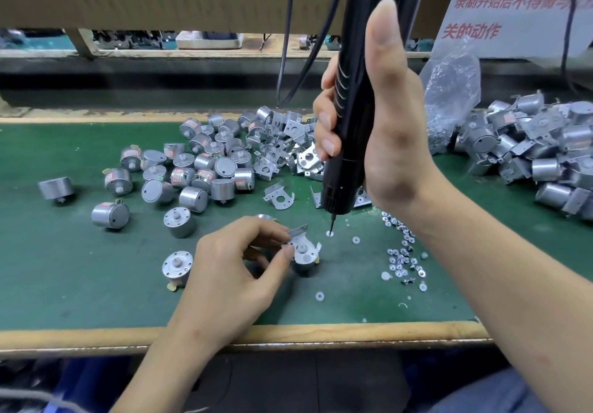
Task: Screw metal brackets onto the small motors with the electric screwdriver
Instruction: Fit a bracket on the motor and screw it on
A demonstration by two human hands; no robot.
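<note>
My right hand point(382, 130) grips the black electric screwdriver point(349, 117) upright, thumb stretched up along its body. Its bit tip touches a small white washer point(329, 233) on the green mat point(64, 268). My left hand point(237, 268) pinches a metal bracket point(300, 232) that sits on top of a small silver motor point(305, 257) standing on the mat just left of the bit. Part of the motor is hidden by my fingers.
Loose motors point(192, 168) lie heaped at centre left, with bare brackets point(282, 146) behind the screwdriver. Motors with brackets attached point(539, 152) pile up at right beside a plastic bag point(449, 91). Screws point(401, 258) and washers scatter right of my left hand. Cables hang behind.
</note>
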